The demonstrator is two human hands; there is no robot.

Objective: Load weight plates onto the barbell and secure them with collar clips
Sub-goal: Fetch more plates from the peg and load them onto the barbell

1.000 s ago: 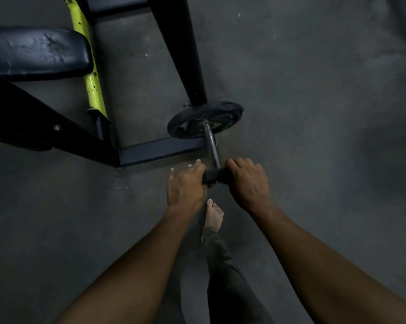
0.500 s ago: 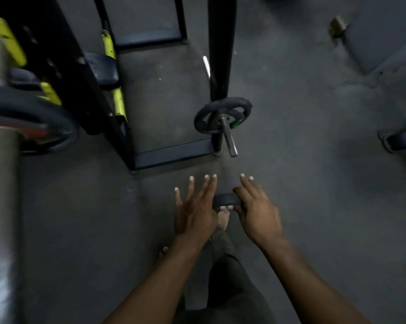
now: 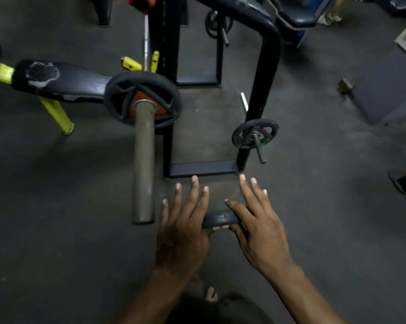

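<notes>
Between both flat-fingered hands, left hand and right hand press a small plate edge-on; loose palms risk dropping it beside the barbell sleeve.

I had both hands clenched round the small plate on the storage peg a second ago; it came off the peg and rose with me. The fingers of my left hand and right hand went from curled to straight, the plate pressed edge-on between the palms. The view lifted and swung: the barbell sleeve with its big loaded plate came into view just left of my left hand.
</notes>
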